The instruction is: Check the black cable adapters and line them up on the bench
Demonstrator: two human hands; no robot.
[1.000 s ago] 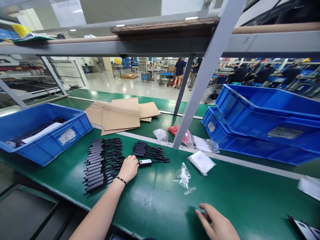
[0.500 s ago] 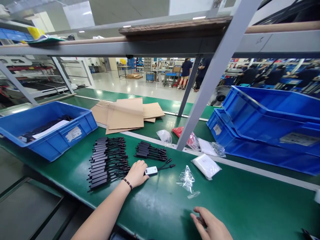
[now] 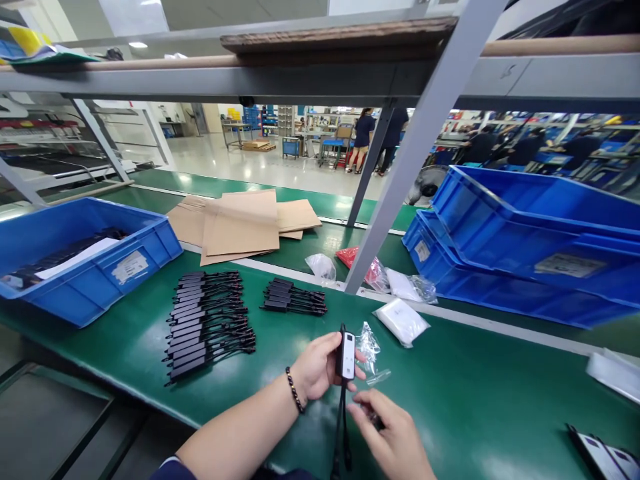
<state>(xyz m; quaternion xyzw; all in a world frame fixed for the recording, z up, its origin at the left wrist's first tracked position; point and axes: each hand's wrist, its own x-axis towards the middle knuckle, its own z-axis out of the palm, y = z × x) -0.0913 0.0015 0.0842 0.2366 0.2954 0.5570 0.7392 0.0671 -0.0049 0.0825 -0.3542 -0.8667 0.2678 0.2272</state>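
Note:
My left hand (image 3: 320,365) is closed around a small black adapter (image 3: 345,355) with a white label, held upright above the green bench; its black cable (image 3: 341,433) hangs down toward me. My right hand (image 3: 387,433) is just below and right of it, fingers curled in a pinch near the cable, on something small and dark I cannot make out. A long row of the same black adapters (image 3: 207,325) lies left of my hands, and a smaller bunch (image 3: 293,297) sits behind them. A crumpled clear plastic bag (image 3: 371,347) lies just beyond the held adapter.
A blue bin (image 3: 80,257) with black parts stands at the left. Stacked blue bins (image 3: 520,247) fill the right. Flat cardboard sheets (image 3: 243,223) lie behind. A grey slanted post (image 3: 400,173) rises mid-bench. White packets (image 3: 401,321) and bags lie near it. People stand far behind.
My left hand has picked the labelled adapter up from the bench and carried it right, toward me. My right hand has come up to meet it below.

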